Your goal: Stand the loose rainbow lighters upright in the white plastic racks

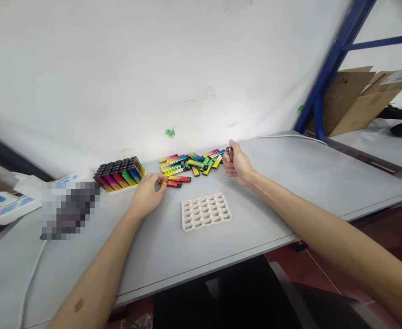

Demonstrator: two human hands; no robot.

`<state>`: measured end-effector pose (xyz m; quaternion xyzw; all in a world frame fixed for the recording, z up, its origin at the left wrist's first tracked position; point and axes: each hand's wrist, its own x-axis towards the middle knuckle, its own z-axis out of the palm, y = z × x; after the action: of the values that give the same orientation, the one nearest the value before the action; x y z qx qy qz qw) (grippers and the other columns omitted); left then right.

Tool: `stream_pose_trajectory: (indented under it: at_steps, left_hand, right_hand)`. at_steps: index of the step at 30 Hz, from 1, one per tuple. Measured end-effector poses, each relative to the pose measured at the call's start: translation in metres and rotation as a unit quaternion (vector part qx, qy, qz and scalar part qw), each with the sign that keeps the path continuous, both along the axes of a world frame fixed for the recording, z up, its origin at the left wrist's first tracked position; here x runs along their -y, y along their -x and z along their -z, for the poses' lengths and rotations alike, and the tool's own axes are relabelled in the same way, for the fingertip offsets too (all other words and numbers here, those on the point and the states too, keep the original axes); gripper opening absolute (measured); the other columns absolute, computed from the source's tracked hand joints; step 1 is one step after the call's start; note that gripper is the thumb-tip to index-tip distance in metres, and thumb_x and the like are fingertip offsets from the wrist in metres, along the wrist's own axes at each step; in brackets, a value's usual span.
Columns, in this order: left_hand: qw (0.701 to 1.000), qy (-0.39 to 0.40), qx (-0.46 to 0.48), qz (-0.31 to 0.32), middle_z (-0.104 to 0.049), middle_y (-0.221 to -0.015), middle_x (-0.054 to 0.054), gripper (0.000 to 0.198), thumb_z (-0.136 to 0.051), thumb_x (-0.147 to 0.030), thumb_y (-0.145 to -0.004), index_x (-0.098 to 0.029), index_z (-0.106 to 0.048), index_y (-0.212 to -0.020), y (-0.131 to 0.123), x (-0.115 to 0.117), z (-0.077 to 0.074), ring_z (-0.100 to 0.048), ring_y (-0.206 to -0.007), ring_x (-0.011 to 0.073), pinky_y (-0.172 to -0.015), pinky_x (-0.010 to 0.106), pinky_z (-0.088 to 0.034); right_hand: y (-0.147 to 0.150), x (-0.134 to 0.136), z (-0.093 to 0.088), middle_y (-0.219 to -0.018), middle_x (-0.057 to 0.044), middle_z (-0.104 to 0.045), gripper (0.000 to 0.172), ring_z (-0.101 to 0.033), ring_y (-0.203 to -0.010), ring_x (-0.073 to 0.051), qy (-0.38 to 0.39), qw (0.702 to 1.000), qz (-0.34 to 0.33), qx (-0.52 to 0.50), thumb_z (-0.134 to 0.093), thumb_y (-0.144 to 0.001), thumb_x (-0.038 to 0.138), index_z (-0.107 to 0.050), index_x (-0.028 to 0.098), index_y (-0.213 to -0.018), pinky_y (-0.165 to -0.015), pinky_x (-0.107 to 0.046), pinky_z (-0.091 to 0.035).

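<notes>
On the table (201, 256) beyond the white tray (208, 224), the left hand (149, 193), nearly closed, pinches red lighters (182, 179); the right hand (238, 165) wraps another lighter (229, 150); a hasty pinch could scatter the pair

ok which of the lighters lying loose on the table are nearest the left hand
The two red-toned lighters at the fingertips of the left hand, side by side; the multicoloured pile lies beyond them, closer to the wall.

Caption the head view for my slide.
Right hand grips a lighter; left hand is at two red lighters, with a white slotted tray nearer the camera.
</notes>
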<state>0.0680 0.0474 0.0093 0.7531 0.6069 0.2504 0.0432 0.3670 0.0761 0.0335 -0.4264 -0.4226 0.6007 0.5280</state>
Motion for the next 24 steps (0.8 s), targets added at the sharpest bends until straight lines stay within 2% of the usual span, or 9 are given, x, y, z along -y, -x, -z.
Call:
stream_pose_trajectory:
  at_steps: [3, 10, 13, 16, 20, 24]
  left_hand:
    - [1.0, 0.0, -0.001, 0.003, -0.069, -0.112, 0.011, 0.028, -0.05, -0.035, -0.089, -0.02, -0.065, -0.107, -0.0005, -0.0001, -0.0003, -0.06, -0.109, 0.0283, -0.102, 0.045, -0.046]
    - [1.0, 0.007, -0.003, 0.002, -0.069, -0.112, 0.01, 0.026, -0.049, -0.035, -0.088, -0.021, -0.064, -0.105, -0.0019, 0.0003, -0.0019, -0.06, -0.11, 0.0283, -0.102, 0.043, -0.046]
    - [1.0, 0.012, -0.003, 0.005, -0.068, -0.112, 0.011, 0.025, -0.049, -0.035, -0.089, -0.021, -0.064, -0.104, -0.0027, 0.0012, -0.0033, -0.06, -0.11, 0.0283, -0.102, 0.044, -0.046]
    - [1.0, 0.016, -0.003, 0.006, -0.068, -0.111, 0.011, 0.026, -0.049, -0.036, -0.089, -0.02, -0.064, -0.103, -0.0033, 0.0017, -0.0042, -0.06, -0.109, 0.0285, -0.102, 0.044, -0.046]
    - [1.0, 0.013, -0.001, 0.008, -0.069, -0.111, 0.01, 0.026, -0.049, -0.036, -0.089, -0.021, -0.065, -0.103, -0.0034, 0.0018, -0.0043, -0.061, -0.109, 0.0279, -0.102, 0.043, -0.046]
    - [1.0, 0.012, 0.0, 0.01, -0.069, -0.11, 0.01, 0.025, -0.05, -0.036, -0.089, -0.021, -0.065, -0.103, -0.0037, 0.0025, -0.0048, -0.061, -0.108, 0.0277, -0.101, 0.042, -0.046]
  right_hand:
    - [0.0007, 0.0, 0.0009, -0.046, 0.009, -0.017, 0.051, -0.008, -0.039, -0.007, 0.003, 1.0, -0.01, -0.005, -0.036, -0.096, 0.06, -0.029, 0.024, -0.061, -0.038, -0.023, -0.007]
    - [0.0048, 0.002, 0.0048, -0.046, 0.008, -0.021, 0.054, -0.011, -0.039, -0.007, -0.001, 1.0, -0.031, 0.003, -0.032, -0.098, 0.062, -0.038, 0.022, -0.062, -0.038, -0.021, -0.01]
    - [0.0049, 0.003, 0.0033, -0.047, 0.008, -0.019, 0.055, -0.011, -0.039, -0.007, -0.011, 1.0, -0.019, 0.013, -0.035, -0.096, 0.063, -0.033, 0.023, -0.059, -0.038, -0.022, -0.009]
    - [0.0046, 0.0034, 0.0011, -0.047, 0.009, -0.017, 0.049, -0.008, -0.04, -0.007, -0.018, 1.0, -0.013, 0.009, -0.036, -0.096, 0.054, -0.029, 0.023, -0.059, -0.038, -0.021, -0.008]
    - [0.0058, 0.0036, 0.0011, -0.046, 0.008, -0.017, 0.043, -0.008, -0.041, -0.008, -0.023, 1.0, -0.021, 0.003, -0.034, -0.095, 0.046, -0.029, 0.024, -0.059, -0.038, -0.021, -0.009]
    - [0.008, 0.0048, 0.0026, -0.045, 0.008, -0.018, 0.045, -0.008, -0.04, -0.008, -0.015, 1.0, -0.014, 0.004, -0.034, -0.096, 0.048, -0.03, 0.024, -0.058, -0.037, -0.021, -0.008]
